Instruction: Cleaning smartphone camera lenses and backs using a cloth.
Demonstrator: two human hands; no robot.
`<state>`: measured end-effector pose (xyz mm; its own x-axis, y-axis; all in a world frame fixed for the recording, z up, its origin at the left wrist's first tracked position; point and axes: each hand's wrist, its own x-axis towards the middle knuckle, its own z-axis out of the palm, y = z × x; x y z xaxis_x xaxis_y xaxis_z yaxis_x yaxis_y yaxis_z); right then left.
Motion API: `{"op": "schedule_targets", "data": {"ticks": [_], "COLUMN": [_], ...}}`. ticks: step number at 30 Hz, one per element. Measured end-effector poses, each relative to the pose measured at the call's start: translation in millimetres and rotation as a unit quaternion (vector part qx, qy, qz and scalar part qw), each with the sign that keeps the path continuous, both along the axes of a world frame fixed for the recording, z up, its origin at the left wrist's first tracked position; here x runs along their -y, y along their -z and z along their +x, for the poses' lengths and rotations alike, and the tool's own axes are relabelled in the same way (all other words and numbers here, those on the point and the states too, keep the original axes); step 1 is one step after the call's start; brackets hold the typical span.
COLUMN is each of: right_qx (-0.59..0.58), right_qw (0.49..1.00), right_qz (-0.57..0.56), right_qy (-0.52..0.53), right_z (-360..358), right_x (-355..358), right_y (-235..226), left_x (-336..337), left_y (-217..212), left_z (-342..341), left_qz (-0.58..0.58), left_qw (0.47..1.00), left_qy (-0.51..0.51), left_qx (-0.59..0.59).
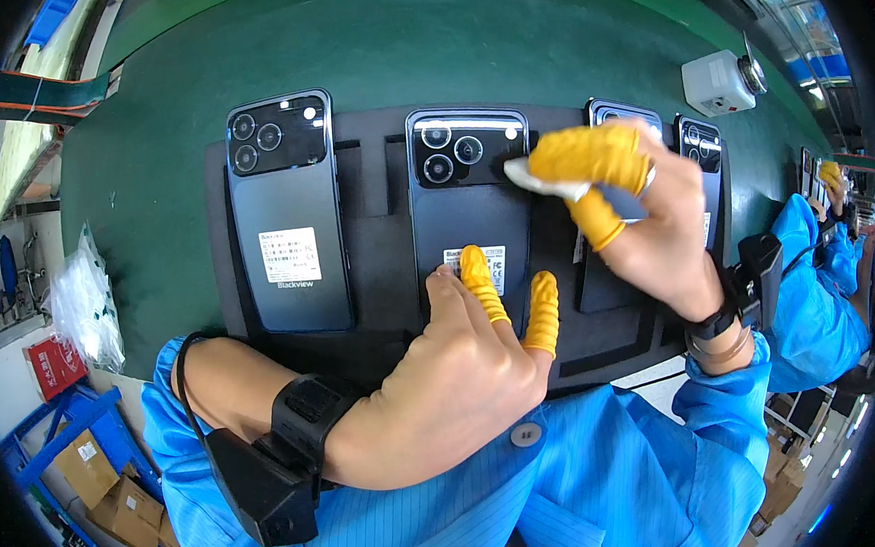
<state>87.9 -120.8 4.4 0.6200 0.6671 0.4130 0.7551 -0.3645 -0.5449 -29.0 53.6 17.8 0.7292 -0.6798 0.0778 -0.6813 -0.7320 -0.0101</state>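
A dark blue smartphone (471, 210) lies back up in the middle of a black mat, its camera panel at the far end. My left hand (451, 385) grips its near part: one finger in a yellow finger cot presses by the white label, another rests at the right edge. The phone's near end is hidden under this hand. Above the camera panel's right side, my right hand (652, 201) pinches a small white wiping cloth (543, 183) between fingers in yellow cots. To the left lies a similar phone (291, 209). Two more phones (623, 112) (701, 139) lie partly behind my right hand.
The black mat (368, 174) has recessed slots and lies on a green table (162, 186). A white bottle (720, 83) stands at the far right. Clear plastic bags (87, 302) hang at the left edge. Another person in blue (817, 297) sits to the right.
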Motion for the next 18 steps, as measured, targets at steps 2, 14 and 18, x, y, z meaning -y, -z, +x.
{"op": "schedule_targets", "data": {"ticks": [2,14,18], "right_qx": [0.026,0.091,0.084], "right_qw": [1.0,0.994,0.991], "right_qz": [0.0,-0.014,-0.043], "right_qy": [0.017,-0.057,-0.09], "right_z": [8.2,7.2,-1.7], "right_x": [-0.3,-19.2,-12.5], "right_y": [-4.1,21.1,18.9], "left_x": [0.7,0.7,1.7], "left_y": [-1.5,-1.3,-1.4], "left_z": [-0.4,-0.2,1.5], "left_qz": [0.005,-0.022,-0.011], "left_qw": [1.0,1.0,1.0], "left_qy": [0.002,-0.015,-0.01], "left_qx": [-0.016,-0.011,-0.011]}}
